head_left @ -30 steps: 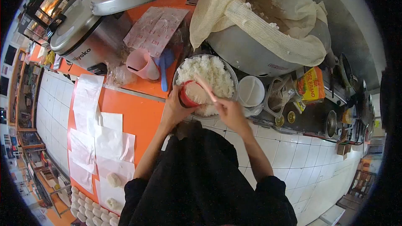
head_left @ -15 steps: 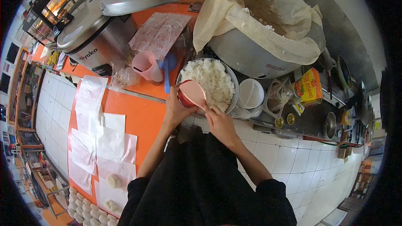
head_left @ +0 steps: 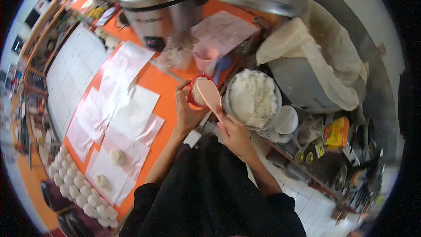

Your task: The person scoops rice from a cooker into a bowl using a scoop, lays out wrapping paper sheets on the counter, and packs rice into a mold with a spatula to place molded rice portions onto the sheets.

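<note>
My left hand (head_left: 186, 113) is wrapped round a small red cup (head_left: 192, 100) that has rice in it. In my right hand (head_left: 236, 134) is the handle of a pink rice paddle (head_left: 209, 94), its flat blade lying over the cup's mouth. Just right of the cup stands a metal pot of white rice (head_left: 254, 98). On the orange table (head_left: 169, 101) to my left, sheets of wrapping paper (head_left: 139, 107) overlap. Two of the sheets each carry a molded rice mound (head_left: 116, 157).
Rows of white egg-shaped things (head_left: 74, 184) line the table's near end. A rice cooker (head_left: 155, 19), a pink plastic jug (head_left: 205, 57) and a blue scoop (head_left: 222, 65) stand ahead. A large cloth-lined pot (head_left: 302, 81) is at right, near a yellow-red packet (head_left: 337, 131).
My view has swung left toward the papers. The cup and paddle have moved from above the rice pot to its left, over the table's edge.
</note>
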The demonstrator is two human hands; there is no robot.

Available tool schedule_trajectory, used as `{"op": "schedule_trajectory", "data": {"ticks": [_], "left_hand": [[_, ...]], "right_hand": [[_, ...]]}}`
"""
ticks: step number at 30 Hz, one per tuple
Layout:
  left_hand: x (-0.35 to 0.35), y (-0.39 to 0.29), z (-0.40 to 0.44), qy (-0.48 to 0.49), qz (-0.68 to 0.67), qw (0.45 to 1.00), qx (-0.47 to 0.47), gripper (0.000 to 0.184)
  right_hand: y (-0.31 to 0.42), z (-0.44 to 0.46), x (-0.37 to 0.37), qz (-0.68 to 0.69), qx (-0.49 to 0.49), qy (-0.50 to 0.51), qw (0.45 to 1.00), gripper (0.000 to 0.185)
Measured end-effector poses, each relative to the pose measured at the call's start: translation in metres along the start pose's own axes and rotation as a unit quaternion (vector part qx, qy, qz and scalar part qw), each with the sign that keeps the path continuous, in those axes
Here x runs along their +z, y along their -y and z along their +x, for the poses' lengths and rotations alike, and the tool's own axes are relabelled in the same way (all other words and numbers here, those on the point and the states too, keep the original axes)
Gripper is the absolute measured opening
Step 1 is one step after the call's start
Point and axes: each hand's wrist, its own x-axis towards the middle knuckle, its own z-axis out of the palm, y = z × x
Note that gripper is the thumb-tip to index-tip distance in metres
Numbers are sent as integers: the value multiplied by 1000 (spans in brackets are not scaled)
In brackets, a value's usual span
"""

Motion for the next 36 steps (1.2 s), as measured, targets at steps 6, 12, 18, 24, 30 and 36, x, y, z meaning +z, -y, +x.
{"op": "schedule_trajectory", "data": {"ticks": [6, 12, 18, 24, 30, 36], "left_hand": [[-91, 19, -21, -40, -187, 971, -142, 86], [-167, 69, -131, -136, -555, 789, -224, 85], [-233, 126, -181, -332, -493, 760, -264, 70], [-261, 159, -130, -333, -7, 887, -321, 68], [-238, 171, -105, -84, 465, 817, -330, 89], [-220, 181, -92, -75, 409, 877, -241, 84]], "right_hand": [[-12, 34, 5, 195, -44, 80, 977, 26], [33, 38, 49, 411, 64, 159, 895, 38], [46, 26, 81, 414, 110, 196, 882, 39], [54, 12, 90, 397, 156, 170, 888, 39], [46, -6, 95, 351, 136, 149, 914, 37], [45, -10, 102, 342, 208, 116, 909, 37]]}}
